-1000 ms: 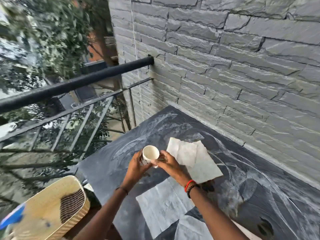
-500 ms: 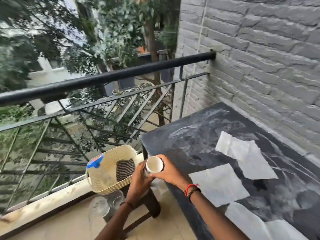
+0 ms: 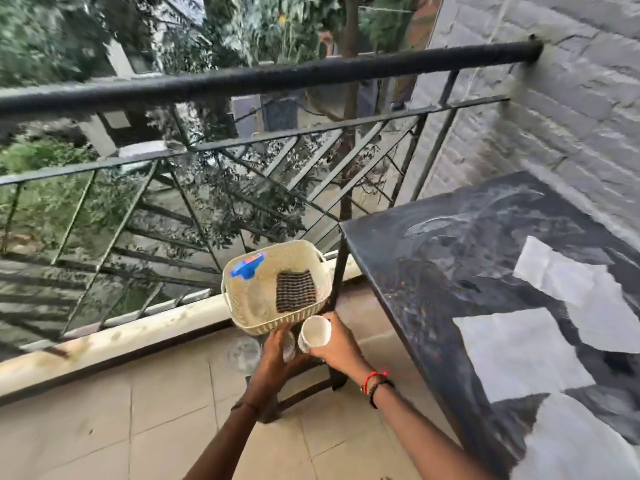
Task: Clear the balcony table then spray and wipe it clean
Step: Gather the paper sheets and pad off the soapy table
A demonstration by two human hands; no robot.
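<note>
My right hand (image 3: 341,346) grips a white cup (image 3: 314,332), held off the dark table (image 3: 433,271) and just in front of a cream basket (image 3: 266,325). The basket sits on a low dark stool (image 3: 304,393) left of the table. My left hand (image 3: 275,355) reaches to the basket's front edge and lies against a clear glass (image 3: 289,348); whether it grips the glass is not visible. A blue spray bottle top (image 3: 247,266) and a dark woven cloth (image 3: 294,291) lie in the basket. White paper sheets (image 3: 512,351) lie on the streaked tabletop.
A second clear glass (image 3: 244,353) stands on the stool left of my left hand. A black metal railing (image 3: 263,81) runs behind the basket, with a low ledge (image 3: 121,337) below it. A grey stone wall (image 3: 571,116) backs the table. The floor is beige tile (image 3: 138,427).
Both hands carried the cup off the table, left and down to the front of the basket. My left hand let go of the cup and moved to the glass.
</note>
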